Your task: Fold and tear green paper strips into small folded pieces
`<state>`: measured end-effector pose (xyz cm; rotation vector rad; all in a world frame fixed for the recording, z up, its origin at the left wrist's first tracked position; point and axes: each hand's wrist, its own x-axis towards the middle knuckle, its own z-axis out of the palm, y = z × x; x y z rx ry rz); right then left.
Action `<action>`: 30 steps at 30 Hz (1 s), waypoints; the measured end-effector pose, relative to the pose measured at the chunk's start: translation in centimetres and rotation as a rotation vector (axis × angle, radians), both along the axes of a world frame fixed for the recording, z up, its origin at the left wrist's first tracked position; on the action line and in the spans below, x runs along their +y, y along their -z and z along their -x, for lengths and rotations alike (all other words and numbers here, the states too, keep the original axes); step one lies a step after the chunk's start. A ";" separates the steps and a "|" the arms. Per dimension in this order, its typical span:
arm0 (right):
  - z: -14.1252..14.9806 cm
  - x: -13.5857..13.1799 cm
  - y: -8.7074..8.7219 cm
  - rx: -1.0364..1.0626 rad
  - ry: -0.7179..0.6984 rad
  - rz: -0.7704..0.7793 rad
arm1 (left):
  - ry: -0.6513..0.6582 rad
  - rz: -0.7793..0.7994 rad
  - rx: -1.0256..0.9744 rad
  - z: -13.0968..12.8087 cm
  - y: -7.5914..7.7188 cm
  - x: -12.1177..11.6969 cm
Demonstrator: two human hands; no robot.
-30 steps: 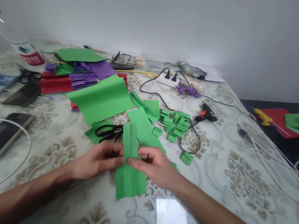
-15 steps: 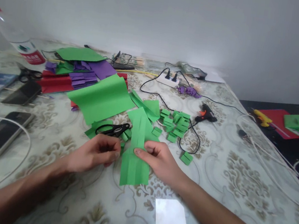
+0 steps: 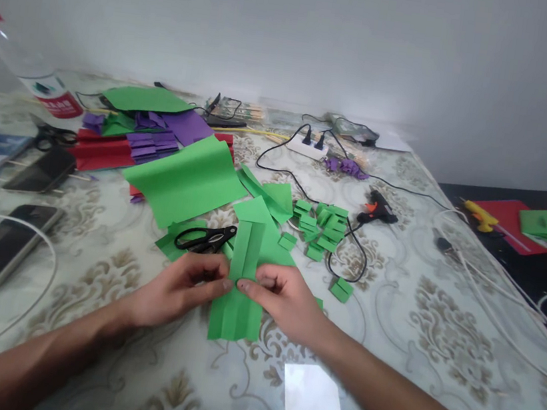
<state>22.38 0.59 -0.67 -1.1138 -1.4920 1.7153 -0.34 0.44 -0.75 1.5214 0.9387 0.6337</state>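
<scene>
A creased strip of green paper is pinched between both hands above the table. Its far part is folded narrow, while the near end spreads wider. My left hand grips the left edge with thumb and fingers. On the opposite edge, my right hand presses with its thumb on top. Just beyond the left hand lie black-handled scissors, their blades partly hidden. Several small folded green paper pieces are heaped past the right hand. A large green sheet curves over the table farther back.
At left are a phone, a white cable and a bottle. Red and purple papers pile up behind. A glue gun, its black cord and a power strip stand at the back right. White cables cross the right edge.
My left hand has moved right and taken hold of the green strip's left edge. The strip and my right hand have shifted slightly left, and the folds look narrower.
</scene>
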 end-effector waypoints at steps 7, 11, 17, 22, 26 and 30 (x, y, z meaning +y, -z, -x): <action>-0.1 0.2 -0.4 0.043 0.028 0.047 | -0.052 -0.057 -0.019 0.0 -0.4 0.2; 0.1 -0.1 0.3 0.089 0.053 -0.011 | -0.112 -0.143 0.004 -0.3 0.1 -0.1; -0.3 -0.1 0.5 -0.044 0.182 -0.423 | -0.182 -0.608 -0.004 0.2 -0.3 -0.3; -0.4 0.5 0.9 -0.020 0.388 -0.285 | -0.231 -0.882 0.127 0.4 -0.7 -0.5; -0.2 0.6 0.5 0.225 0.212 0.155 | -0.286 -1.037 0.224 0.4 -0.7 -0.5; 0.1 0.0 -0.3 0.324 -0.016 0.306 | -0.282 -1.090 0.284 0.2 -0.4 -0.5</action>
